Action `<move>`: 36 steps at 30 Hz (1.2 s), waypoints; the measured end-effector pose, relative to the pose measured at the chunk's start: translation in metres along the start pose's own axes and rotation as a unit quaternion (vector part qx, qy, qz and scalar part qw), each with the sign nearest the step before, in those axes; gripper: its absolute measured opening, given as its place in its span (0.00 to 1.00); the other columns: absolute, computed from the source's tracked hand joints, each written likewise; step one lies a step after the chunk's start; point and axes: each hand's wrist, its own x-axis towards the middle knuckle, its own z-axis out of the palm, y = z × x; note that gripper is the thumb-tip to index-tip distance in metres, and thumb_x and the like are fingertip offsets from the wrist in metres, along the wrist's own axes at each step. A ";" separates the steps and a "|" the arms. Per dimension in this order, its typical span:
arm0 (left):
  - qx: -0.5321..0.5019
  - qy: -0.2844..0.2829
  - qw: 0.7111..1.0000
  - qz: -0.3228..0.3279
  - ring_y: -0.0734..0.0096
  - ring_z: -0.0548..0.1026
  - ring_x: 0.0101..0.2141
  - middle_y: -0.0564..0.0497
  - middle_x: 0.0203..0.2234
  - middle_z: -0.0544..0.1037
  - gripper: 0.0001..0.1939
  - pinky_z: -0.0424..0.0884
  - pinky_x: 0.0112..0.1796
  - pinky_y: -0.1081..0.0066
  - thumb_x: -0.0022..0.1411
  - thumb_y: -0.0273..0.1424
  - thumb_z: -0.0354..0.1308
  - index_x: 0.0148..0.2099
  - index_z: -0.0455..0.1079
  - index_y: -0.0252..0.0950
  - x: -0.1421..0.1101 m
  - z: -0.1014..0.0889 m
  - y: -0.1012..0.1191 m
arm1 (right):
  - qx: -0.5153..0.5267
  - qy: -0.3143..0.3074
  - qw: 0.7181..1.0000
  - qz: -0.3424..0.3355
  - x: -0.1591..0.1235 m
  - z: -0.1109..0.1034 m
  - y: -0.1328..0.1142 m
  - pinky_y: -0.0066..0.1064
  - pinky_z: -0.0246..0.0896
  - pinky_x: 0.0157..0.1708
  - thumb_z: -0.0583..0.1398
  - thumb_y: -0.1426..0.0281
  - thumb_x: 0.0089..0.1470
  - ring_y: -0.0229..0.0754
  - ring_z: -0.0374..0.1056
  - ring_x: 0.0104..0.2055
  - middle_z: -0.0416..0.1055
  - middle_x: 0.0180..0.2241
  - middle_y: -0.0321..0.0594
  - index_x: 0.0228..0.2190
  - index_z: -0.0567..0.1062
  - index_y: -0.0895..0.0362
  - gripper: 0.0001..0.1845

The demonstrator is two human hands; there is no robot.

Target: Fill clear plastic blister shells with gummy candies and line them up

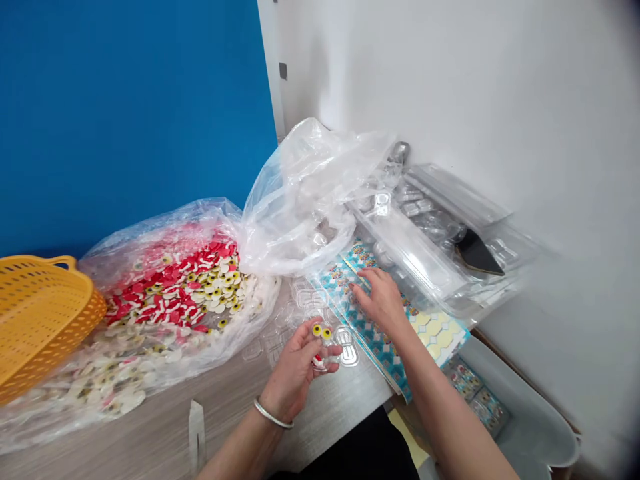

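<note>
My left hand (293,373) is closed on a small clear plastic blister shell (327,343). Inside the shell are two yellow eye pieces with dark pupils and a red-and-white piece. My right hand (383,300) rests over a stack of printed sheets (367,327) patterned in teal and yellow. Its thumb and forefinger are apart, their tips at a pale strip on the top sheet. More clear blister shells (346,347) lie on the table beside and beyond my left hand.
At left, a clear bag (200,220) spills red, white and yellow-eyed pieces (175,287) beside an orange basket (40,313). Crumpled plastic bags (300,193) and clear packaging (425,253) lie at the back. Below the table's right edge, a grey bin (530,413) holds filled packs (483,400).
</note>
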 end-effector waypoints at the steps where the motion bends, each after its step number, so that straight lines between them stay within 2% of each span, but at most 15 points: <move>1: 0.000 0.000 1.000 0.001 0.63 0.80 0.38 0.42 0.52 0.73 0.22 0.76 0.34 0.66 0.62 0.29 0.60 0.57 0.64 0.38 0.001 0.000 0.001 | -0.027 -0.018 0.999 0.009 0.011 0.003 -0.003 0.41 0.60 0.54 0.58 0.62 0.61 0.52 0.67 0.54 0.73 0.52 0.49 0.48 0.75 0.57 0.17; 3: 0.002 0.002 1.000 -0.002 0.63 0.80 0.39 0.42 0.50 0.74 0.23 0.75 0.34 0.66 0.62 0.30 0.60 0.58 0.64 0.38 0.001 0.000 0.003 | -0.080 -0.061 0.995 0.018 0.029 0.010 -0.007 0.39 0.61 0.51 0.59 0.63 0.60 0.52 0.68 0.54 0.73 0.52 0.49 0.50 0.75 0.57 0.18; 6: 0.002 0.004 1.000 -0.004 0.62 0.80 0.40 0.42 0.48 0.75 0.25 0.76 0.34 0.66 0.62 0.31 0.61 0.60 0.63 0.38 0.001 0.001 0.008 | -0.119 -0.108 0.987 0.014 0.048 0.019 -0.011 0.37 0.61 0.46 0.60 0.64 0.59 0.52 0.71 0.49 0.76 0.46 0.48 0.45 0.77 0.56 0.14; 9: -0.004 0.001 1.000 0.001 0.61 0.80 0.40 0.41 0.50 0.75 0.25 0.76 0.34 0.65 0.61 0.31 0.61 0.60 0.64 0.38 0.002 0.002 0.013 | -0.130 -0.120 0.984 0.007 0.058 0.021 -0.012 0.37 0.61 0.44 0.58 0.68 0.60 0.51 0.72 0.45 0.78 0.42 0.48 0.38 0.79 0.56 0.09; 11: -0.017 0.003 1.000 0.006 0.61 0.80 0.40 0.42 0.52 0.75 0.25 0.76 0.34 0.64 0.61 0.31 0.62 0.59 0.65 0.39 0.003 0.002 0.014 | -0.140 -0.120 0.983 0.002 0.057 0.015 -0.016 0.39 0.60 0.47 0.55 0.71 0.62 0.52 0.71 0.47 0.78 0.41 0.51 0.36 0.78 0.57 0.11; 13: -0.044 0.003 0.999 0.015 0.61 0.80 0.41 0.42 0.53 0.74 0.24 0.77 0.37 0.64 0.61 0.31 0.63 0.59 0.66 0.40 0.005 0.002 0.015 | -0.147 -0.098 0.984 -0.002 0.047 0.004 -0.022 0.42 0.57 0.51 0.52 0.73 0.63 0.55 0.68 0.53 0.76 0.45 0.54 0.38 0.77 0.58 0.13; 15: -0.078 0.000 0.997 0.029 0.60 0.80 0.44 0.43 0.54 0.74 0.22 0.77 0.39 0.63 0.62 0.33 0.62 0.58 0.67 0.40 0.007 0.001 0.013 | -0.116 -0.042 0.992 -0.001 0.028 -0.010 -0.031 0.45 0.57 0.53 0.51 0.73 0.64 0.56 0.65 0.55 0.75 0.47 0.55 0.39 0.75 0.58 0.13; 18: -0.128 -0.003 0.991 0.050 0.59 0.79 0.46 0.44 0.54 0.74 0.19 0.77 0.41 0.63 0.63 0.35 0.61 0.56 0.69 0.40 0.009 0.000 0.010 | 0.030 0.028 0.999 -0.003 -0.004 -0.026 -0.037 0.42 0.63 0.49 0.51 0.69 0.65 0.52 0.69 0.50 0.75 0.45 0.50 0.40 0.73 0.55 0.11; 20: -0.147 0.005 0.987 0.060 0.59 0.79 0.46 0.44 0.54 0.74 0.19 0.77 0.41 0.63 0.63 0.37 0.62 0.55 0.69 0.41 0.010 0.000 0.008 | 0.091 0.041 0.995 0.000 -0.016 -0.027 -0.033 0.41 0.64 0.48 0.51 0.67 0.64 0.51 0.69 0.49 0.74 0.46 0.49 0.41 0.72 0.54 0.10; 22: -0.149 0.014 0.987 0.062 0.58 0.78 0.47 0.44 0.54 0.73 0.19 0.78 0.40 0.63 0.63 0.38 0.62 0.56 0.69 0.41 0.009 0.001 0.007 | 0.073 0.045 0.996 0.021 -0.012 -0.021 -0.024 0.42 0.64 0.50 0.52 0.68 0.62 0.52 0.69 0.50 0.74 0.46 0.49 0.43 0.72 0.55 0.12; 24: -0.144 0.015 0.988 0.058 0.56 0.77 0.49 0.44 0.55 0.72 0.20 0.78 0.38 0.63 0.64 0.39 0.61 0.57 0.68 0.42 0.007 0.002 0.007 | 0.011 0.015 0.999 0.036 0.004 -0.010 -0.016 0.42 0.62 0.52 0.53 0.69 0.61 0.53 0.68 0.52 0.74 0.47 0.51 0.47 0.72 0.58 0.15; 26: -0.138 0.013 0.989 0.052 0.55 0.76 0.50 0.44 0.57 0.71 0.20 0.79 0.38 0.63 0.65 0.38 0.60 0.58 0.67 0.42 0.004 0.002 0.008 | -0.055 -0.052 0.997 0.032 0.026 0.001 -0.013 0.41 0.60 0.53 0.56 0.69 0.60 0.53 0.67 0.53 0.73 0.50 0.52 0.50 0.72 0.59 0.17; 29: -0.135 0.013 0.989 0.051 0.55 0.76 0.51 0.44 0.58 0.69 0.20 0.79 0.38 0.62 0.65 0.38 0.59 0.59 0.66 0.42 0.001 0.000 0.008 | -0.106 -0.119 0.987 0.023 0.051 0.014 -0.016 0.41 0.61 0.50 0.61 0.69 0.56 0.57 0.68 0.53 0.73 0.50 0.55 0.49 0.74 0.59 0.18; 32: -0.128 0.011 0.990 0.050 0.56 0.76 0.50 0.44 0.59 0.69 0.21 0.79 0.40 0.62 0.66 0.38 0.59 0.60 0.66 0.42 0.000 -0.003 0.008 | -0.107 -0.131 0.985 0.026 0.062 0.023 -0.018 0.39 0.61 0.47 0.63 0.70 0.54 0.56 0.69 0.51 0.75 0.47 0.56 0.44 0.76 0.60 0.15; 36: -0.126 0.011 0.991 0.050 0.55 0.76 0.50 0.44 0.58 0.70 0.22 0.79 0.39 0.61 0.64 0.38 0.61 0.58 0.67 0.42 0.002 -0.003 0.010 | -0.094 -0.143 0.985 0.039 0.066 0.027 -0.009 0.34 0.61 0.43 0.61 0.71 0.56 0.49 0.72 0.45 0.78 0.42 0.48 0.42 0.78 0.58 0.12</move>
